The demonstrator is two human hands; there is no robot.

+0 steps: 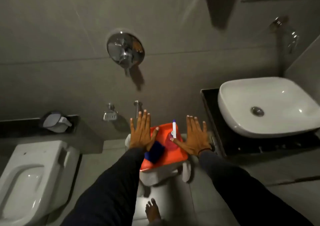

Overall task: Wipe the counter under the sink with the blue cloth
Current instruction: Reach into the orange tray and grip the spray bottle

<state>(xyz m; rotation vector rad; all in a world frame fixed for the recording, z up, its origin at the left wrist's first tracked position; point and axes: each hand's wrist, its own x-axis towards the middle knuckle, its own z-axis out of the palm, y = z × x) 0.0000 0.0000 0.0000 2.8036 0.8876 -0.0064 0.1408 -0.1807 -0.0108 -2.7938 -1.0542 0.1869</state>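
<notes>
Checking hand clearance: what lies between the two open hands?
In the head view, the orange stool top, with the spray bottle and blue cloth, shows between left hand and right hand.

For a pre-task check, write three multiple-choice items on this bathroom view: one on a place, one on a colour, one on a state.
1. Where does the blue cloth lie?
A. in the white basin
B. on the orange stool
C. on the toilet

2. What colour is the counter under the basin?
A. black
B. white
C. orange

3. How are the left hand and right hand?
A. both gripping the cloth
B. one holding the spray bottle
C. both open, holding nothing

Answers: 1 B, it rests on the stool seat; 2 A, the slab shows black; 3 C, fingers are spread flat.
</notes>
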